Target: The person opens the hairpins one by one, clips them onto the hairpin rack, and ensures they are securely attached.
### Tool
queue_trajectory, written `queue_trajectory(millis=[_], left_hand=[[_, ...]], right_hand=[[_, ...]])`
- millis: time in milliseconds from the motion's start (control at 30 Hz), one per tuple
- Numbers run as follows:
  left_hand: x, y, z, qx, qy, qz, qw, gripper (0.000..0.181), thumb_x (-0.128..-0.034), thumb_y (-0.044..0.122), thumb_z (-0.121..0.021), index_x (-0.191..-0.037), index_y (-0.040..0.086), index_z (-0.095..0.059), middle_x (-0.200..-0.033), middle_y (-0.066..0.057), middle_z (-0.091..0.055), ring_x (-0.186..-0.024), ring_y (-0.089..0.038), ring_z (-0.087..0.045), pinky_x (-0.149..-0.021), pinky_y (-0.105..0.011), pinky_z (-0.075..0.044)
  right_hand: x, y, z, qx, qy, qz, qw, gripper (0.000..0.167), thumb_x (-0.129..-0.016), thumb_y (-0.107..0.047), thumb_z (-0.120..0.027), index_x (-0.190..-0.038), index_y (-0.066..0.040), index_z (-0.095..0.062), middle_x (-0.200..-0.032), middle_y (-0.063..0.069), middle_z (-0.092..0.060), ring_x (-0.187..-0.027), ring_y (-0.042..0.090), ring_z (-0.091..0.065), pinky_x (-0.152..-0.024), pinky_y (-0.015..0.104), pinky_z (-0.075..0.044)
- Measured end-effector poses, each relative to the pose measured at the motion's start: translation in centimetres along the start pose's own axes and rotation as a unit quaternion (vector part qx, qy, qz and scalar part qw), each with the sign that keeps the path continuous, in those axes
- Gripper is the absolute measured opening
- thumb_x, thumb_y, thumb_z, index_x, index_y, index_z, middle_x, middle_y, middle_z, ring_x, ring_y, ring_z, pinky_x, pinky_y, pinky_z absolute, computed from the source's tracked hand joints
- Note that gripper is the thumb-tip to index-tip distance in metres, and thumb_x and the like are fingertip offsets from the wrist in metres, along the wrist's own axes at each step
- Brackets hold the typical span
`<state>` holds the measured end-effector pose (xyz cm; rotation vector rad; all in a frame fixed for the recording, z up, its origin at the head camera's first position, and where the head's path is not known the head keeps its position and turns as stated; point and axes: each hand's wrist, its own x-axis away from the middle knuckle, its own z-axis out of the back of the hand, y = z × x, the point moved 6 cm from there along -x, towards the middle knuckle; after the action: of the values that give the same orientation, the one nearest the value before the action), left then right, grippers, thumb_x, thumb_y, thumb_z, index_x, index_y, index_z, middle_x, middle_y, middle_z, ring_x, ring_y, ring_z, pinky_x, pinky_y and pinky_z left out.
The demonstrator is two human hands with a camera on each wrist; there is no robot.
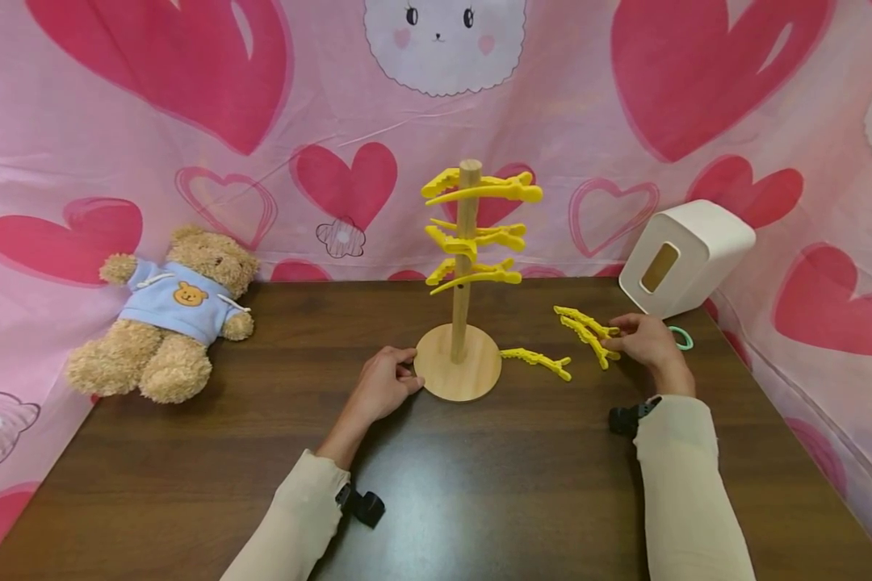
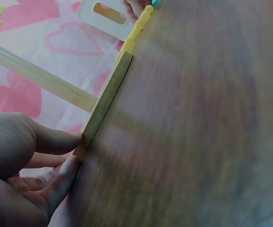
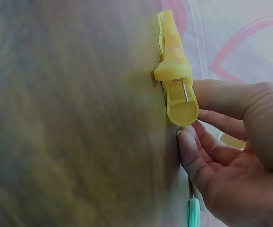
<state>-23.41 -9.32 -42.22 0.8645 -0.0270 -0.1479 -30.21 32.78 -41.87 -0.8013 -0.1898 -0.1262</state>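
Observation:
A wooden stand (image 1: 461,311) has a round base (image 1: 458,379) and an upright post with several yellow clips (image 1: 480,234) across it. My left hand (image 1: 387,383) holds the left rim of that base between thumb and fingers; in the left wrist view the fingertips (image 2: 75,158) meet its thin edge. Two yellow clips (image 1: 584,332) lie side by side to the right, where my right hand (image 1: 647,343) has thumb and fingers around the handle end of one. Up close, a yellow clip (image 3: 174,61) lies against the tabletop, its rounded end between the fingers and thumb (image 3: 193,156).
Another yellow clip (image 1: 534,360) lies just right of the base. A green ring (image 1: 681,338) is beside my right hand, and a white box (image 1: 686,258) stands behind it. The teddy bear (image 1: 174,315) sits at the back left. A patterned cloth (image 1: 334,105) hangs behind the table (image 1: 480,500).

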Motion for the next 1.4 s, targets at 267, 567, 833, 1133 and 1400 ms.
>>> queue_trajectory(millis=[267,567,833,1133,1400], left_hand=[[0.1,0.1,-0.1,0.001,0.002,-0.006,1.0,0.048,-0.0843,0.007,-0.081,-0.129,-0.004,-0.067,-0.114,-0.013,-0.066,-0.09,-0.02,-0.064,-0.081,-0.036,-0.053],[-0.1,-0.1,0.0,0.0,0.002,-0.003,1.0,0.048,-0.0844,0.008,-0.081,-0.129,-0.004,-0.067,-0.116,-0.014,-0.066,-0.09,-0.021,-0.064,-0.081,-0.036,-0.053],[-0.1,-0.1,-0.1,0.002,0.0,0.001,1.0,0.048,-0.0844,0.008,-0.081,-0.129,-0.004,-0.067,-0.115,-0.013,-0.066,-0.09,-0.02,-0.064,-0.081,-0.036,-0.053],[0.0,-0.2,-0.1,0.002,0.001,0.001,1.0,0.048,-0.0848,0.008,-0.08,-0.13,-0.004,-0.067,-0.116,-0.013,-0.066,-0.09,-0.019,-0.064,-0.08,-0.035,-0.053],[-0.1,-0.3,-0.1,-0.001,-0.002,0.001,1.0,0.049,-0.0849,0.009,-0.08,-0.13,-0.003,-0.066,-0.115,-0.012,-0.066,-0.09,-0.018,-0.064,-0.08,-0.033,-0.052]], right_hand=[[0.4,0.0,0.3,-0.003,0.013,0.012,0.9998,0.054,-0.092,-0.021,-0.075,-0.13,0.012,-0.056,-0.121,0.031,-0.058,-0.105,0.039,-0.054,-0.087,0.043,-0.045],[0.5,-0.7,0.6,-0.03,0.048,0.042,0.9975,0.053,-0.096,-0.023,-0.071,-0.135,0.009,-0.056,-0.125,0.031,-0.06,-0.11,0.04,-0.056,-0.092,0.041,-0.046],[0.6,-1.4,1.0,-0.066,0.085,0.079,0.991,0.055,-0.098,-0.03,-0.069,-0.138,0.007,-0.056,-0.128,0.027,-0.06,-0.106,0.026,-0.057,-0.079,0.014,-0.045],[0.6,-2.2,1.1,-0.117,0.107,0.127,0.9791,0.054,-0.097,-0.029,-0.072,-0.136,0.006,-0.059,-0.101,-0.014,-0.061,-0.092,0.005,-0.056,-0.077,0.01,-0.047],[0.7,-2.7,0.9,-0.135,0.105,0.139,0.9754,0.053,-0.097,-0.025,-0.071,-0.137,0.008,-0.057,-0.102,-0.017,-0.061,-0.095,0.002,-0.056,-0.079,0.008,-0.046]])
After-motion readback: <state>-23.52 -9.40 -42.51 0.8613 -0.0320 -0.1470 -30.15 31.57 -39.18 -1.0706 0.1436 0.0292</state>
